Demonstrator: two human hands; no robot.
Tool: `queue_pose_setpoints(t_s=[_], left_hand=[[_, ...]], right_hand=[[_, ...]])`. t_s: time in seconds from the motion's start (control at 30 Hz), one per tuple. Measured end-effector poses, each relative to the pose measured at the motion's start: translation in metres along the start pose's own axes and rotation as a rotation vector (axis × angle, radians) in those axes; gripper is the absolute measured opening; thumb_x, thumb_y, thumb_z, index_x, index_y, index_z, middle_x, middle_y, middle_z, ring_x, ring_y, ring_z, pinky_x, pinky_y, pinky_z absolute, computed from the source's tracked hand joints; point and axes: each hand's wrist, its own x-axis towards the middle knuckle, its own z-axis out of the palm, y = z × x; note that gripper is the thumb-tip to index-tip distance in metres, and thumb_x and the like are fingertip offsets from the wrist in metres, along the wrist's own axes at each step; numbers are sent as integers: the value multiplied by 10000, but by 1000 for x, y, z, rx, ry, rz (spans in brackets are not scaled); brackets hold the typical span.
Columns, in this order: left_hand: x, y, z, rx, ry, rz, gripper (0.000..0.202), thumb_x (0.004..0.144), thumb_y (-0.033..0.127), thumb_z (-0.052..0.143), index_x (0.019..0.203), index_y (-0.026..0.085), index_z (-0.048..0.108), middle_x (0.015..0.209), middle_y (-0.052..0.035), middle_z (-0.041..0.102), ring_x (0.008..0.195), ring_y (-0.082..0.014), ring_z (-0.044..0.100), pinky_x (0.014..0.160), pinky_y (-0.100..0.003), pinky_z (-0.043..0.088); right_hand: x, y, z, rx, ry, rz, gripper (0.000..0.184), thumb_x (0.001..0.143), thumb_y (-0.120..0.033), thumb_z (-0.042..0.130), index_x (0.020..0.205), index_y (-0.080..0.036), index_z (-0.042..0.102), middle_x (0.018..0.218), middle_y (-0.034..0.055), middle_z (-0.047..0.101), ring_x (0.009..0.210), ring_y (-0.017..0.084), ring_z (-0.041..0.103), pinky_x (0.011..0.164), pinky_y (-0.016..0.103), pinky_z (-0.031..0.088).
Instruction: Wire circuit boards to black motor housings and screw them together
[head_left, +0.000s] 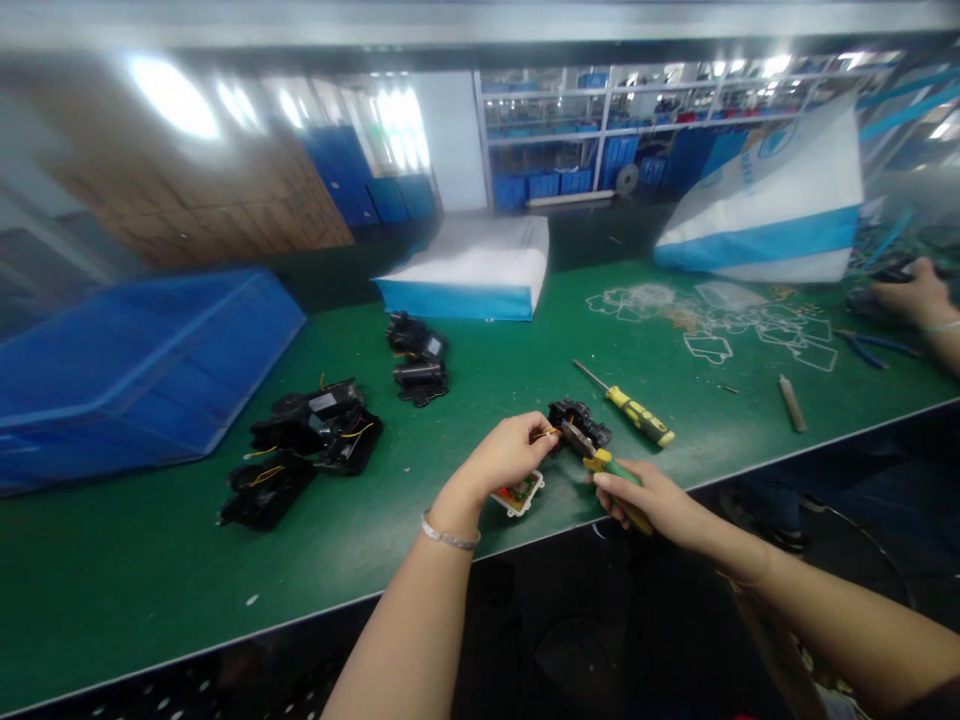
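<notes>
My left hand (517, 450) is closed in a pinch on a thin yellow-orange wire (546, 434). The wire runs beside a black plastic assembly (589, 420) lying on the green bench. Wrapped round the green and yellow handles of a pair of pliers (600, 461) is my right hand (637, 495). The pliers' jaws reach the near side of the black assembly, close to my left fingertips; whether they bite on the wire is too small to tell. Partly under my left hand lies a white-rimmed circuit board (520, 493).
A yellow-black screwdriver (637, 414) lies right of the assembly. Several black assemblies (315, 425) sit left, near a blue bin (142, 370). Clear gasket-like frames (709, 346), a tube (792, 404) and blue-handled pliers (874, 345) lie right, near another person's hand (919, 295). White-blue bags (469, 275) stand behind.
</notes>
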Motion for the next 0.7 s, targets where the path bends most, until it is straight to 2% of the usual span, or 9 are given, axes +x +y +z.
queue_pose_setpoints(t_s=[0.07,0.13,0.23,0.27,0.37,0.47,0.53,0.63,0.7], left_hand=[[0,0,0,9,24,-7,282,858,411,448,859,176,603,749,-8,614,651,-127,521,574,-236,388],[0,-1,0,13,43,-3,280,864,411,441,867,177,596,741,-8,611,644,-126,515,573,-239,373],[1,-1,-1,25,53,7,274,872,401,429,880,179,589,750,-11,612,657,-129,521,583,-243,369],[1,-1,-1,34,50,6,270,871,399,431,882,180,588,752,-11,613,657,-130,522,583,-244,368],[2,-1,0,58,41,8,240,851,392,469,886,186,588,761,-9,614,659,-133,527,581,-245,371],[2,-1,3,66,38,23,190,803,366,552,876,194,584,784,-5,617,683,-137,540,597,-245,385],[3,-2,4,81,41,31,163,773,336,594,857,197,579,796,-2,614,699,-141,544,614,-248,394],[3,-4,6,119,69,66,129,747,287,625,819,194,572,854,-10,599,757,-148,549,670,-258,416],[4,-4,7,138,89,97,118,736,260,637,792,187,563,917,-23,582,813,-152,549,728,-266,426]], right_hand=[[-6,-2,-12,35,94,-60,377,859,-536,493,859,-171,587,789,53,610,638,162,548,588,276,460],[-10,-3,-36,-57,354,-147,391,866,-531,476,1002,-184,597,913,81,633,734,199,580,677,312,476],[-5,9,-86,-482,859,-229,512,843,-544,491,1214,-193,536,1082,122,616,951,282,578,858,403,437],[-2,17,-104,-637,931,-211,555,832,-546,500,1249,-179,514,1139,144,592,1021,308,554,903,426,412],[10,49,-144,-985,921,-94,648,822,-542,490,1294,-98,473,1104,204,578,1021,349,538,887,458,416],[17,70,-156,-1179,890,-21,656,824,-531,481,1294,-73,473,1074,217,571,991,362,529,840,482,429],[17,67,-147,-1219,900,-44,618,825,-530,485,1271,-104,505,1124,210,554,1055,381,486,850,512,415],[18,42,-115,-1141,904,-231,575,836,-533,491,1259,-145,522,1229,184,507,1168,370,411,942,529,361],[20,21,-85,-1036,765,-386,562,852,-526,491,1288,-172,493,1247,152,505,1173,314,431,1001,475,342]])
